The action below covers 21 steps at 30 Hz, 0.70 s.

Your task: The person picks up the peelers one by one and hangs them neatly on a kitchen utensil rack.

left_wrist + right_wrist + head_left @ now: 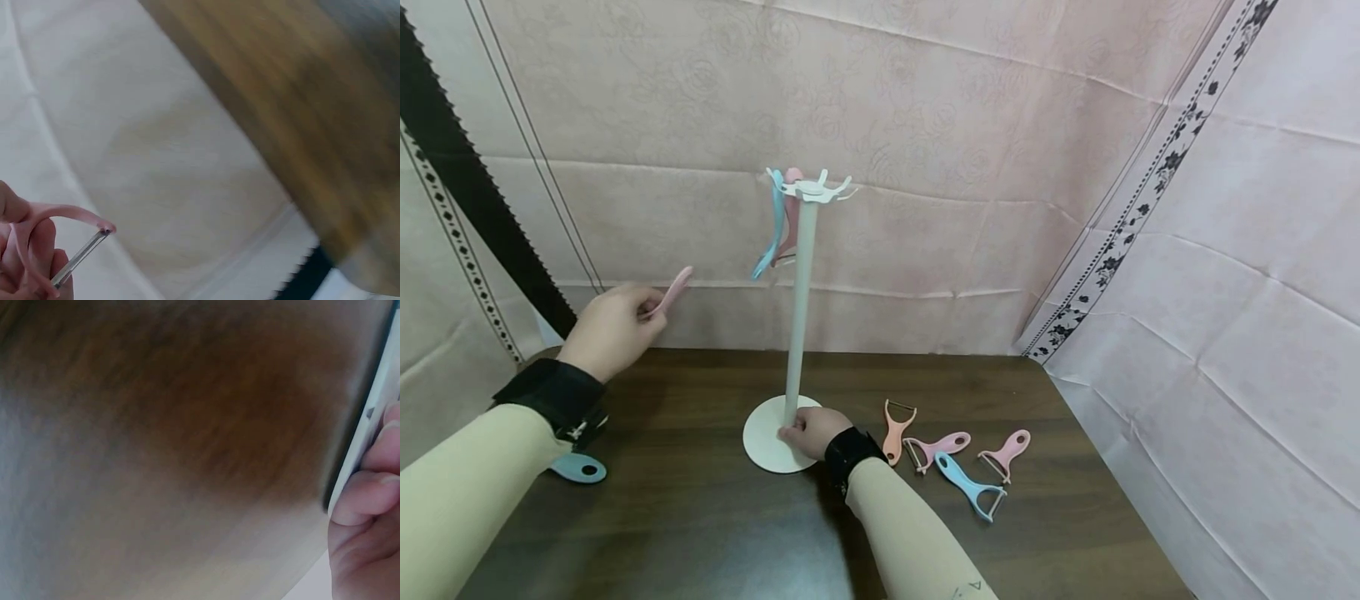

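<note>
My left hand (619, 327) is raised above the table's back left, pinching a pink peeler (672, 289). In the left wrist view the peeler's forked head (69, 210) and metal blade show beside the fingers. A white stand (801, 300) with a round base rises mid-table. My right hand (814, 432) grips its base near the foot of the pole; the right wrist view has curled fingers (369, 494) at the base's edge (357, 447). From hooks on the stand's left side hang a blue peeler (775, 225) and a pink one (792, 218).
Right of the stand lie an orange peeler (895, 433), a pink peeler (940, 447), a blue peeler (968, 483) and another pink peeler (1009, 452). A blue handle (580, 468) pokes out from under the left forearm. Patterned cloth (925, 108) hangs behind the wooden table (700, 517).
</note>
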Each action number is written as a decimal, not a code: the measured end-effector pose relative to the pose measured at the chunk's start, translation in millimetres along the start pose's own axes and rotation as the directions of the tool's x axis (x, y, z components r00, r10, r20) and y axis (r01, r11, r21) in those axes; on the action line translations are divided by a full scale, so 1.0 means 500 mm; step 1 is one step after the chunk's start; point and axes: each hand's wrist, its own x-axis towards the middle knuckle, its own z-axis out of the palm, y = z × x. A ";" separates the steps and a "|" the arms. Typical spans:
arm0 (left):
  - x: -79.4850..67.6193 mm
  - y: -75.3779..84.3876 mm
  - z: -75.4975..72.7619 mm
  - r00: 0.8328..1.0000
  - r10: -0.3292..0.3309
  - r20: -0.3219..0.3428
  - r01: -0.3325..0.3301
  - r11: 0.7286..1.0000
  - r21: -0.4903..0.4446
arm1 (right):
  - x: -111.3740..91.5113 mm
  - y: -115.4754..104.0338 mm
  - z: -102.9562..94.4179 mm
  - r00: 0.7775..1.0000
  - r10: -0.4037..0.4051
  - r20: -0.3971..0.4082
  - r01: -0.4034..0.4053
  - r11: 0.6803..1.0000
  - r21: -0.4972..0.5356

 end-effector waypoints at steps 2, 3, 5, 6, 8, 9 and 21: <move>0.006 0.027 -0.007 0.999 0.024 -0.031 -0.025 1.000 -0.017 | 0.001 0.001 0.001 1.000 0.002 0.003 -0.002 1.000 -0.001; 0.010 0.040 -0.011 0.998 0.036 -0.047 -0.037 0.999 -0.024 | 0.002 0.001 0.002 1.000 0.006 0.005 -0.006 1.000 -0.003; 0.016 0.067 -0.019 0.995 0.059 -0.078 -0.062 0.997 -0.036 | 0.004 0.002 0.004 1.000 0.015 0.011 -0.015 1.000 -0.003; 0.019 0.080 -0.024 0.994 0.068 -0.091 -0.072 0.996 -0.046 | 0.005 0.003 0.004 1.000 0.016 0.011 -0.016 1.000 -0.003; 0.027 0.105 -0.034 0.988 0.095 -0.123 -0.103 0.993 -0.058 | 0.005 0.002 0.005 1.000 0.015 0.011 -0.015 1.000 -0.005; 0.029 0.117 -0.039 0.985 0.108 -0.136 -0.118 0.991 -0.063 | 0.005 0.002 0.004 1.000 0.018 0.013 -0.018 1.000 -0.003; 0.037 0.229 -0.095 0.936 0.243 -0.255 -0.272 0.958 -0.086 | -0.010 -0.009 -0.009 1.000 0.003 0.006 -0.003 1.000 0.009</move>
